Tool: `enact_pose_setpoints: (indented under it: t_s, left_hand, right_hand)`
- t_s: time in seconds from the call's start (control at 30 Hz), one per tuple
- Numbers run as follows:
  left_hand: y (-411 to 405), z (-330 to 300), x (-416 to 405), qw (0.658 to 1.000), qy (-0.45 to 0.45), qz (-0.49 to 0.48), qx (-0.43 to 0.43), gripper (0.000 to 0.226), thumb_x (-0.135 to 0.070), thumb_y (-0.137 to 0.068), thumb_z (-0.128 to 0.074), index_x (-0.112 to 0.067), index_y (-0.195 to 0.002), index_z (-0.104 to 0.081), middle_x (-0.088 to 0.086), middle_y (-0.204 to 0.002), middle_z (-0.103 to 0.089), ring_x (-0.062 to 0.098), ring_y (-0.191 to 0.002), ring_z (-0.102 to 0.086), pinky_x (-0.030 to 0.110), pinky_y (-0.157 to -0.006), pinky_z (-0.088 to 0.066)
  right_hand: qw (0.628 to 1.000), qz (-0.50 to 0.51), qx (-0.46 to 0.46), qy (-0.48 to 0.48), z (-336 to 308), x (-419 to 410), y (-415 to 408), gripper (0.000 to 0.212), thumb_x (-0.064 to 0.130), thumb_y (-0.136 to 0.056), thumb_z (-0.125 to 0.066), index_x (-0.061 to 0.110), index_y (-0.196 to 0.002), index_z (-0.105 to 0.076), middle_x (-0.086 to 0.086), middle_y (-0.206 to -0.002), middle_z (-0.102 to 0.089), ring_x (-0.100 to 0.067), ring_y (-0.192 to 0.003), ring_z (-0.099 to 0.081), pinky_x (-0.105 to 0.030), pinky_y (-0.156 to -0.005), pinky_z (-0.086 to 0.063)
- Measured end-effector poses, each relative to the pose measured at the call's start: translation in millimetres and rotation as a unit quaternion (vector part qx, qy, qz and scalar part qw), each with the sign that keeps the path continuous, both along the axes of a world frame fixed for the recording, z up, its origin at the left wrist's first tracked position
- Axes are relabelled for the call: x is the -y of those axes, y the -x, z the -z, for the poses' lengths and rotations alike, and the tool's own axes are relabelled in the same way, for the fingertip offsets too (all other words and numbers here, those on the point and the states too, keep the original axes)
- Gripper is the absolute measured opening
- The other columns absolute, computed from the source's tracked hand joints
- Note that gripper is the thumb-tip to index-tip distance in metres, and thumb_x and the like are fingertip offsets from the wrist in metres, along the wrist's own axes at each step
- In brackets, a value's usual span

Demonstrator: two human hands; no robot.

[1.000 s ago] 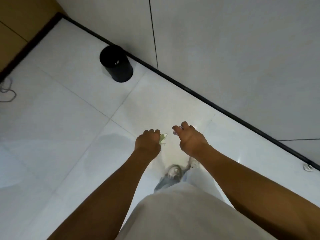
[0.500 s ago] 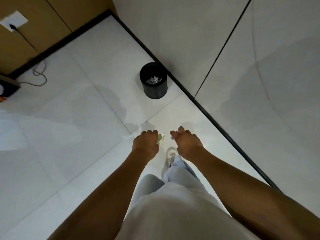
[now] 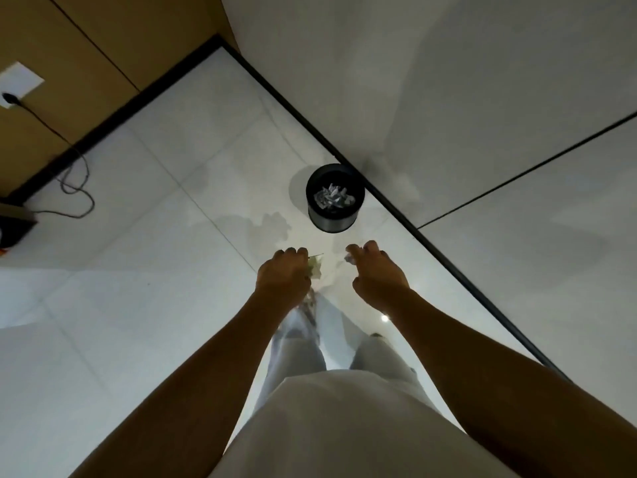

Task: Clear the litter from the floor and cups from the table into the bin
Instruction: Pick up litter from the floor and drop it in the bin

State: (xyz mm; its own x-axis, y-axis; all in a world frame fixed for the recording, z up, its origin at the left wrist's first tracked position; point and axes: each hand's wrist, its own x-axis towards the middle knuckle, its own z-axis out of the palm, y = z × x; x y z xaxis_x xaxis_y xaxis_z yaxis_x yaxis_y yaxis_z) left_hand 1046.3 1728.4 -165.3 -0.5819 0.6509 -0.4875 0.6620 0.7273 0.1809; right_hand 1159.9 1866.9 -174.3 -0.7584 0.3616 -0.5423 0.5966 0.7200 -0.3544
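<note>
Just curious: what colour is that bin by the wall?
Black, holding pale crumpled litter; the bin shows in the head view.

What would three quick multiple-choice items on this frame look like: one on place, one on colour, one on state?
1. Where does the bin stand?
A. against the wall's dark baseboard
B. under the wall socket
C. behind the person

2. What colour is the bin?
A. white
B. black
C. brown

3. What is inside the bin?
A. nothing
B. water
C. crumpled paper

Answers:
1 A: it sits on the floor beside the baseboard, ahead of both hands.
2 B: its rim and wall are black.
3 C: pale crumpled paper shows through the open top.
</note>
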Motion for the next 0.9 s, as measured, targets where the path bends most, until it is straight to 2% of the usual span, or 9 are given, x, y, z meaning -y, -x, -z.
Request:
enact_pose_setpoints:
  t_s: [0.27, 0.4, 0.47, 0.63, 0.8, 0.9]
  left_hand:
    - [94.2, 14.2, -21.5, 0.999, 0.022, 0.021, 0.031, 0.023, -0.023, -0.089, -0.054, -0.011, -0.108, -0.05, 0.005, -0.103, -0.059, 0.023, -0.096, -0.058, 0.033, -0.074, -0.048]
    - [123.2, 32.7, -43.4, 0.999, 0.026, 0.003, 0.043, 0.025, -0.023, -0.089, -0.053, -0.012, -0.112, -0.049, 0.004, -0.106, -0.058, 0.023, -0.098, -0.056, 0.03, -0.07, -0.041]
    - [136.6, 43.8, -52.9, 0.999, 0.026, -0.012, 0.04, 0.025, -0.024, -0.089, -0.053, -0.013, -0.111, -0.049, 0.004, -0.106, -0.058, 0.022, -0.097, -0.056, 0.029, -0.068, -0.039]
    - [164.7, 83.7, -74.7, 0.997, 0.031, -0.049, 0.054, 0.023, -0.024, -0.09, -0.053, -0.013, -0.11, -0.049, 0.003, -0.103, -0.058, 0.021, -0.094, -0.055, 0.028, -0.066, -0.038]
    - [186.6, 130.2, -90.3, 0.995, 0.025, -0.062, 0.079, 0.027, -0.028, -0.09, -0.054, -0.013, -0.112, -0.05, 0.002, -0.103, -0.058, 0.019, -0.092, -0.055, 0.026, -0.068, -0.038]
    - [199.4, 156.0, -96.2, 0.995, 0.027, -0.048, 0.089, 0.028, -0.028, -0.09, -0.054, -0.013, -0.114, -0.05, 0.002, -0.104, -0.059, 0.017, -0.089, -0.054, 0.025, -0.068, -0.039]
  right_hand:
    - [0.997, 0.063, 0.013, 0.045, 14.8, -19.9, 80.4, 0.055, 0.002, -0.085, -0.053, 0.022, -0.135, -0.041, -0.007, -0.128, -0.043, -0.026, -0.112, -0.053, -0.038, -0.088, -0.053]
    - [0.997, 0.071, 0.005, 0.04, 36.9, -50.6, 111.9, 0.055, 0.005, -0.087, -0.056, 0.023, -0.136, -0.039, -0.008, -0.126, -0.044, -0.026, -0.108, -0.055, -0.037, -0.087, -0.053]
    - [0.997, 0.071, -0.001, 0.037, 51.4, -67.9, 129.0, 0.053, 0.004, -0.087, -0.057, 0.021, -0.134, -0.041, -0.01, -0.126, -0.045, -0.026, -0.106, -0.056, -0.035, -0.085, -0.053]
    - [0.996, 0.081, 0.019, 0.026, 100.6, -106.6, 179.7, 0.055, 0.009, -0.087, -0.06, 0.018, -0.137, -0.039, -0.016, -0.132, -0.04, -0.032, -0.111, -0.055, -0.041, -0.088, -0.054]
    - [0.993, 0.115, 0.014, 0.033, 161.1, -127.8, 226.8, 0.066, 0.01, -0.087, -0.06, 0.019, -0.144, -0.028, -0.016, -0.138, -0.035, -0.035, -0.118, -0.05, -0.043, -0.087, -0.052]
    - [0.993, 0.107, 0.043, 0.024, 193.8, -132.1, 240.7, 0.07, 0.017, -0.089, -0.061, 0.02, -0.148, -0.022, -0.016, -0.145, -0.029, -0.036, -0.125, -0.043, -0.042, -0.092, -0.048]
